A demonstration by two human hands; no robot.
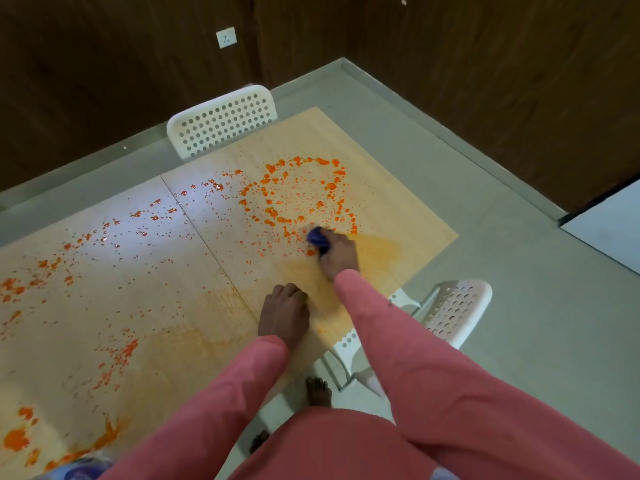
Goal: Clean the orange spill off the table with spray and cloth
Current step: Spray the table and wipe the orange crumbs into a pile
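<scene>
Orange spill point(294, 192) lies in drops and blobs across the light wooden table point(398, 188), thickest in a ring at the far right and along the left side. My right hand point(337, 252) grips a bunched blue cloth point(318, 238) and presses it on the table at the ring's near edge. A pale orange smear point(377, 247) spreads around and beside that hand. My left hand point(284, 313) rests on the table near its front edge, fingers curled under, holding nothing. A blurred blue and white object point(83, 467), perhaps the spray bottle, shows at the bottom left.
A white perforated chair point(221, 121) stands at the table's far side, another point(453, 310) at the near right corner. A seam point(207, 251) divides the tabletop. Dark wood panel walls with a socket point(226, 37) stand behind. My bare feet point(318, 391) are on the grey floor.
</scene>
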